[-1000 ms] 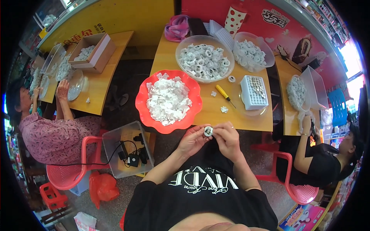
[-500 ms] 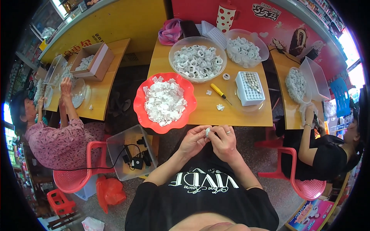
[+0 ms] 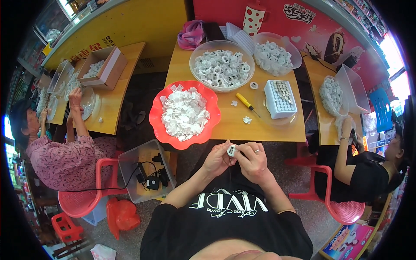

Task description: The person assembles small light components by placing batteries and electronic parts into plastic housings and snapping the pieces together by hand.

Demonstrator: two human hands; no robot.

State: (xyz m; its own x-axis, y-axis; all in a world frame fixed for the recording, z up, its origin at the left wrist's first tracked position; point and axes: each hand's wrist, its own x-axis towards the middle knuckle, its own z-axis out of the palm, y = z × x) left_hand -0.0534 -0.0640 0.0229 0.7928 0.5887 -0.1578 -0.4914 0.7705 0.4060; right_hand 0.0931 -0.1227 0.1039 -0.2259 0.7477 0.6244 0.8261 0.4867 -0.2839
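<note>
Between my two hands, just off the table's near edge, is a small round white plastic part (image 3: 232, 150) with a dark slot in its face. My left hand (image 3: 216, 160) pinches it from one side. The fingertips of my right hand (image 3: 252, 160), which wears a ring, are closed on its other side. Ahead on the left, a red scalloped bowl (image 3: 155, 130) holds a heap of small flat white pieces. A yellow-handled screwdriver (image 3: 245, 102) lies on the wooden table (image 3: 225, 125) beside a white box (image 3: 275, 110) of round silver pieces.
Clear bowls (image 3: 193, 78) of white ring-shaped parts stand at the back, near a polka-dot cup (image 3: 253, 19). A clear bin (image 3: 130, 184) with black adapters and cables sits left of me. Two people work at side tables, with red chairs (image 3: 323, 169) close by.
The small part has turned in my fingers, so its face with the dark slot now shows. My hands stay nearly in place; the view has shifted slightly.
</note>
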